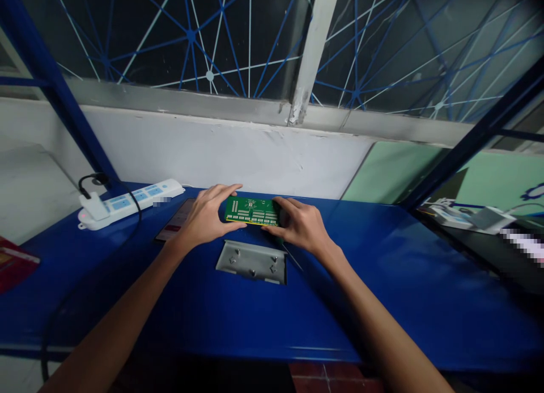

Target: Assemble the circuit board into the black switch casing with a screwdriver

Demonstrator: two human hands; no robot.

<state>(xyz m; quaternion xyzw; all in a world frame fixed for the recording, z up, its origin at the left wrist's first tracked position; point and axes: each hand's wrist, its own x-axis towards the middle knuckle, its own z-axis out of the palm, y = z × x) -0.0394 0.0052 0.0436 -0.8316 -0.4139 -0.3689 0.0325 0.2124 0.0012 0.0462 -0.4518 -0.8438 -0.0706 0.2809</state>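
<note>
A green circuit board point(251, 209), with a yellow strip along its near edge, is held above the blue table between both hands. At its left end, my left hand point(208, 214) has the thumb along the near edge and fingertips at the far corner, the forefinger stretched out. My right hand point(304, 223) grips the right end, fingers over the far corner and thumb at the near edge. Just nearer to me lies a grey metal plate point(251, 264) with raised posts. A thin rod point(293, 257), perhaps a screwdriver shaft, sticks out below my right hand, its other end partly hidden.
A flat dark device point(173, 226) lies partly behind my left hand. Farther left is a white power strip point(144, 196) with a black cable point(139, 212). A red object point(17, 263) sits at the left edge. Cables and a grey box point(493, 218) are at the right.
</note>
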